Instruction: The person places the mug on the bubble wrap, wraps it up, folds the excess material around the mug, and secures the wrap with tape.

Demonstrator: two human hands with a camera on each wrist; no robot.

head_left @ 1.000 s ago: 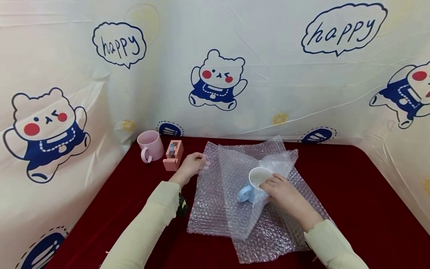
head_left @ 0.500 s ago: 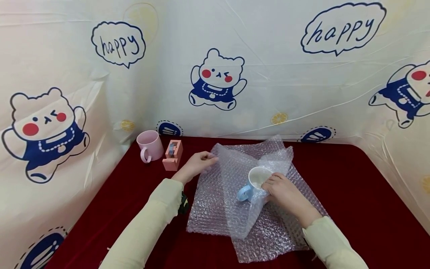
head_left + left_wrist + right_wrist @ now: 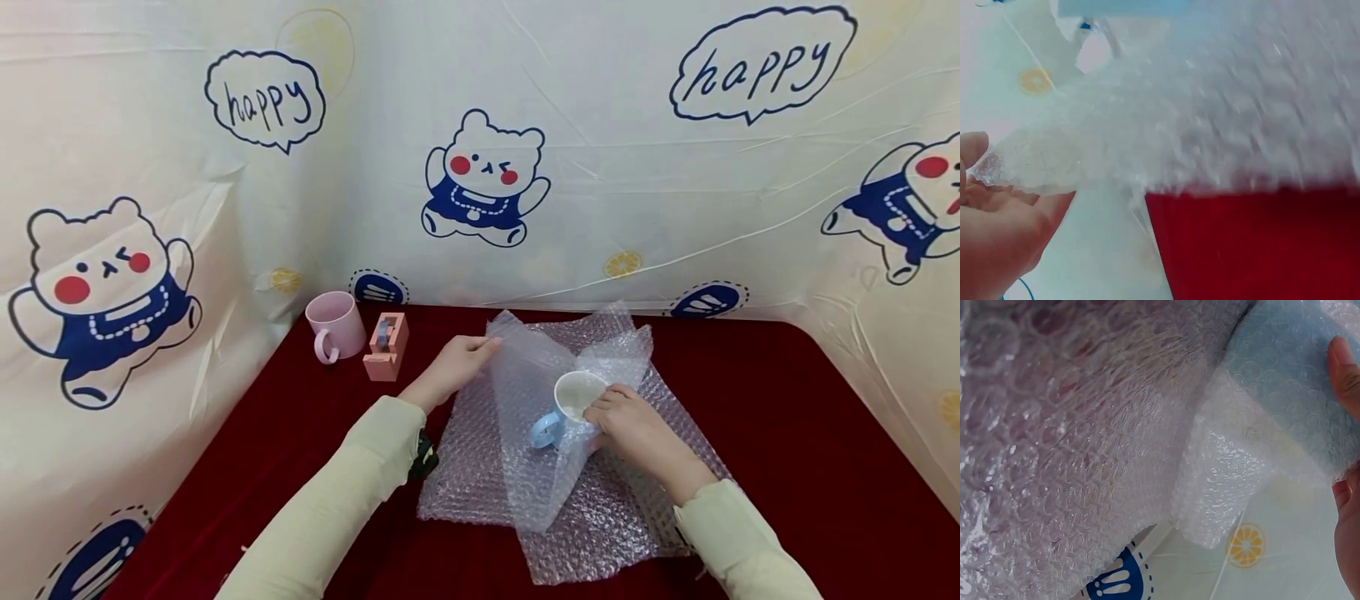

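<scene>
Your right hand [image 3: 637, 433] grips the light-blue, white-lined cylindrical mug [image 3: 572, 398] just below and right of the head view's centre, so ideally draw the clear plastic bubble wrap [image 3: 468, 442] pinched in your left hand [image 3: 456, 368] snugly over it.

In the left-wrist view, bubble wrap [image 3: 1241, 119] blurs.

Mug [image 3: 577, 398] on bubble wrap [image 3: 465, 475], tape dispenser [image 3: 386, 350] to left — second mug [image 3: 341, 327] farther left

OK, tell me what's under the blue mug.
Bubble wrap lies under the blue mug, over red cloth. The mug's base is covered by folded wrap and can't be made out.
</scene>
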